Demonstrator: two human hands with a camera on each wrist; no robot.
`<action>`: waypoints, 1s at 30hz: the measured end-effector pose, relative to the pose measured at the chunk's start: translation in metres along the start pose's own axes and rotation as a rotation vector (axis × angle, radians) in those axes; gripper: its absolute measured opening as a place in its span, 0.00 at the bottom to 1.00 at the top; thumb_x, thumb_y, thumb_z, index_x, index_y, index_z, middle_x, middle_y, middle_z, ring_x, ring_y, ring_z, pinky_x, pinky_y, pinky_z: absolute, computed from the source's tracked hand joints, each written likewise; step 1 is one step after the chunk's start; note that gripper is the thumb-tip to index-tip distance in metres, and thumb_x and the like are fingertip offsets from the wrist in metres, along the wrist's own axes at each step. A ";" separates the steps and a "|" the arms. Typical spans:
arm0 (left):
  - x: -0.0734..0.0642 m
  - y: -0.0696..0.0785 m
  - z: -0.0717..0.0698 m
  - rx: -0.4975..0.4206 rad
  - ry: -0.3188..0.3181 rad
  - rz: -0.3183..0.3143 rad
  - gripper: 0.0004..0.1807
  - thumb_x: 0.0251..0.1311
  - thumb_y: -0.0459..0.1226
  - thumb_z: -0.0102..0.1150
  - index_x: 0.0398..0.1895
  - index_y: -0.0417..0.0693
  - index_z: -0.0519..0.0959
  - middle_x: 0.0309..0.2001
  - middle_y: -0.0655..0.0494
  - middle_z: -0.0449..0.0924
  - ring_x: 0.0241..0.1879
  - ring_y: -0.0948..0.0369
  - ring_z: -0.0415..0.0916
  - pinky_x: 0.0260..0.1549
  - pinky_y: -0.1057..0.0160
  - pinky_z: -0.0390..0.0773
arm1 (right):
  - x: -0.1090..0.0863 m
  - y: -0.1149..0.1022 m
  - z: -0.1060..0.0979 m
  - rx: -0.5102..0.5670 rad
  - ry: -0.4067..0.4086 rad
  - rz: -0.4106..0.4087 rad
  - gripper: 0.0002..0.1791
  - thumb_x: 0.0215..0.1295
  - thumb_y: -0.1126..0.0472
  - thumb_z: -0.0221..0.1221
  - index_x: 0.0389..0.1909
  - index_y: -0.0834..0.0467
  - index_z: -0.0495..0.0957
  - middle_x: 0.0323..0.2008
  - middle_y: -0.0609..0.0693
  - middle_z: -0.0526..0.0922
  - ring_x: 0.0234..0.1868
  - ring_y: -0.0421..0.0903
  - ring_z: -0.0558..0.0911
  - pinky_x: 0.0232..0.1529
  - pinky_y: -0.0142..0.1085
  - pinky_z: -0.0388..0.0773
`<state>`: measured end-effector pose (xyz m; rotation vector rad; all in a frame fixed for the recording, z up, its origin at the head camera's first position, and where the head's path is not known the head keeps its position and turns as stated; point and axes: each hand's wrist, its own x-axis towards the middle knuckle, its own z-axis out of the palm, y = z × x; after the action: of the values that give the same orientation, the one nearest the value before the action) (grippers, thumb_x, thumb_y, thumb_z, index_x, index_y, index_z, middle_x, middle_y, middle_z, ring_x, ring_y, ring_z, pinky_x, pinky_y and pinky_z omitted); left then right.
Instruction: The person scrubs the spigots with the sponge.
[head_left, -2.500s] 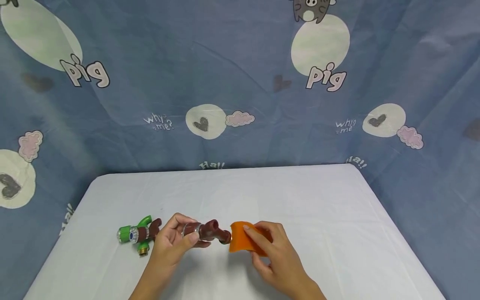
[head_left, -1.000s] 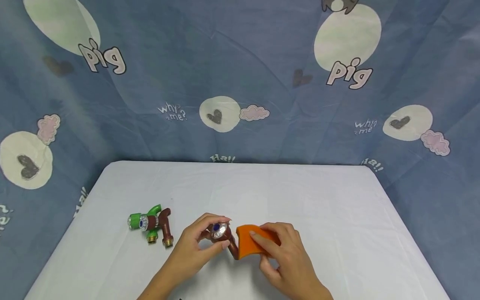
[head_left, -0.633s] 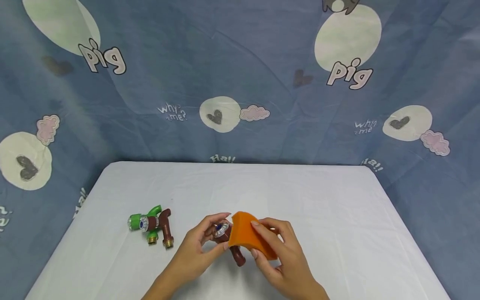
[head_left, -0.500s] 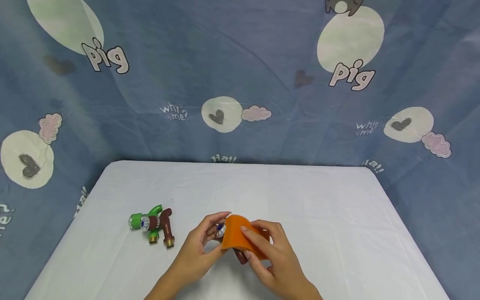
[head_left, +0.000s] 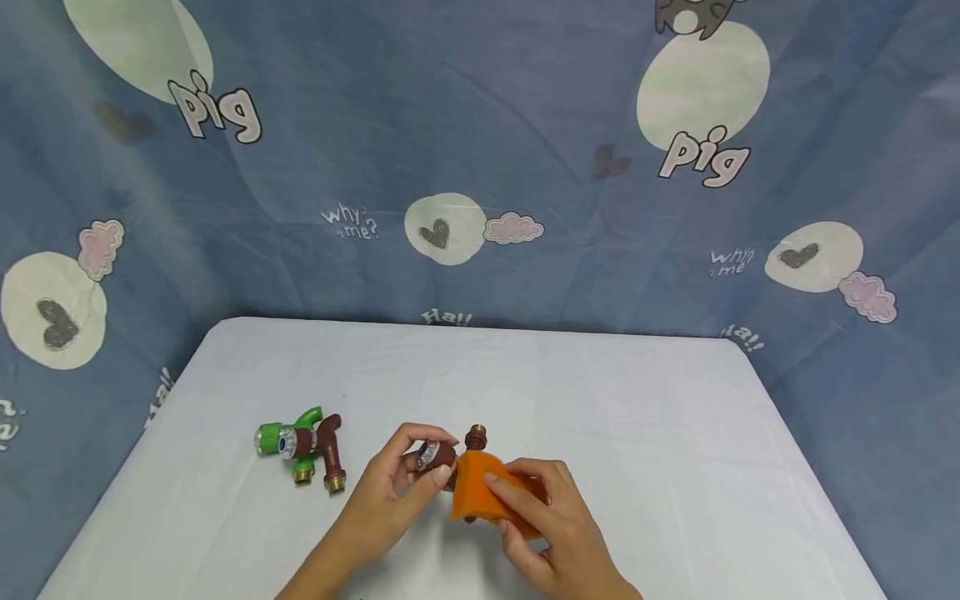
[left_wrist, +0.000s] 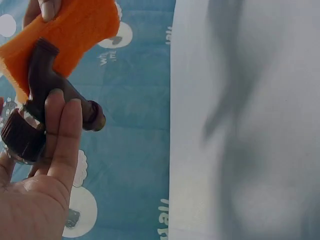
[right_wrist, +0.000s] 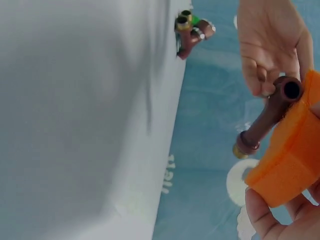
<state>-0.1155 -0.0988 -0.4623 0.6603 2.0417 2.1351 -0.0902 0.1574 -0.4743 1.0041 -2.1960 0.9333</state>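
One held brown tap (right_wrist: 270, 116), raised above the tabletop (head_left: 637, 417), with its handle end pinched by the fingers of the left hand (head_left: 397, 492). Against its right side lies an orange sponge (head_left: 476, 487), pinched by the right hand's (head_left: 558, 521) fingers. Hard rubbing could twist the held brown tap loose, since the hold appears light and off-centre; falling leftward, it might strike the second tap (head_left: 330, 450) and green tap (head_left: 270, 439), both left of it.

Reaches forward with bare forearms (head_left: 326, 562) from seven and five o'clock in the head view, gripping with left hand (head_left: 384, 496), aimed toward two with thumb (head_left: 429, 487) opposed to fingers (head_left: 418, 432), and pinching with right hand (head_left: 558, 515), aimed toward ten, near the left.
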 end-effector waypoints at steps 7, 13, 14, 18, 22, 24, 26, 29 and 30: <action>0.003 0.001 0.002 -0.024 0.081 -0.070 0.13 0.76 0.33 0.59 0.58 0.44 0.71 0.54 0.40 0.75 0.43 0.51 0.85 0.44 0.49 0.88 | 0.008 -0.002 -0.010 0.039 0.013 0.028 0.21 0.78 0.53 0.57 0.65 0.55 0.81 0.60 0.55 0.77 0.56 0.51 0.75 0.61 0.29 0.73; 0.003 0.001 0.004 -0.054 0.045 -0.061 0.20 0.74 0.29 0.59 0.63 0.38 0.66 0.58 0.37 0.71 0.50 0.52 0.84 0.47 0.54 0.87 | 0.022 -0.007 -0.012 0.080 0.107 0.005 0.22 0.80 0.52 0.57 0.66 0.61 0.79 0.61 0.61 0.76 0.57 0.54 0.75 0.61 0.30 0.74; 0.002 0.001 0.005 -0.046 0.037 -0.058 0.21 0.74 0.28 0.59 0.64 0.38 0.65 0.58 0.37 0.71 0.52 0.53 0.83 0.48 0.56 0.87 | 0.023 -0.009 -0.010 0.075 0.103 -0.021 0.22 0.80 0.52 0.57 0.66 0.60 0.79 0.61 0.62 0.76 0.57 0.54 0.75 0.60 0.32 0.75; 0.000 0.002 0.005 -0.012 0.012 -0.051 0.21 0.72 0.26 0.60 0.63 0.40 0.65 0.60 0.37 0.72 0.54 0.55 0.83 0.48 0.61 0.86 | 0.027 -0.013 -0.002 0.051 0.069 -0.095 0.20 0.79 0.54 0.58 0.65 0.58 0.80 0.62 0.62 0.76 0.57 0.55 0.75 0.59 0.37 0.79; -0.001 0.004 0.003 -0.004 -0.022 -0.011 0.19 0.74 0.27 0.58 0.63 0.42 0.67 0.62 0.37 0.72 0.52 0.55 0.83 0.48 0.58 0.86 | 0.023 -0.004 -0.003 0.021 0.037 -0.038 0.19 0.80 0.55 0.56 0.64 0.55 0.82 0.62 0.59 0.76 0.58 0.54 0.75 0.64 0.34 0.74; 0.000 0.004 0.003 -0.001 -0.035 0.033 0.19 0.75 0.26 0.57 0.63 0.42 0.67 0.62 0.38 0.72 0.54 0.53 0.82 0.48 0.56 0.86 | 0.019 0.002 -0.006 -0.022 0.026 -0.008 0.18 0.81 0.54 0.54 0.63 0.53 0.83 0.62 0.57 0.77 0.58 0.53 0.76 0.66 0.32 0.71; 0.002 0.003 0.002 0.016 -0.047 0.068 0.18 0.75 0.27 0.57 0.62 0.43 0.67 0.64 0.40 0.72 0.54 0.52 0.81 0.49 0.56 0.86 | 0.016 0.007 -0.009 -0.077 0.020 0.006 0.18 0.81 0.53 0.52 0.63 0.52 0.83 0.61 0.56 0.77 0.58 0.54 0.76 0.66 0.33 0.70; 0.004 0.003 0.003 0.052 -0.038 0.081 0.16 0.74 0.28 0.59 0.59 0.45 0.69 0.67 0.44 0.72 0.54 0.51 0.82 0.53 0.58 0.85 | 0.012 0.013 -0.012 -0.135 0.028 0.028 0.19 0.81 0.52 0.51 0.63 0.50 0.84 0.61 0.56 0.78 0.57 0.54 0.76 0.64 0.36 0.71; 0.005 0.003 0.003 0.066 -0.032 0.076 0.15 0.74 0.28 0.60 0.57 0.46 0.69 0.69 0.45 0.72 0.55 0.51 0.82 0.54 0.59 0.84 | 0.011 0.015 -0.012 -0.146 0.033 0.034 0.20 0.81 0.51 0.50 0.63 0.50 0.84 0.61 0.55 0.78 0.57 0.54 0.76 0.63 0.38 0.71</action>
<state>-0.1181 -0.0940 -0.4587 0.7874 2.1112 2.0902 -0.1059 0.1698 -0.4647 0.8799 -2.2241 0.7863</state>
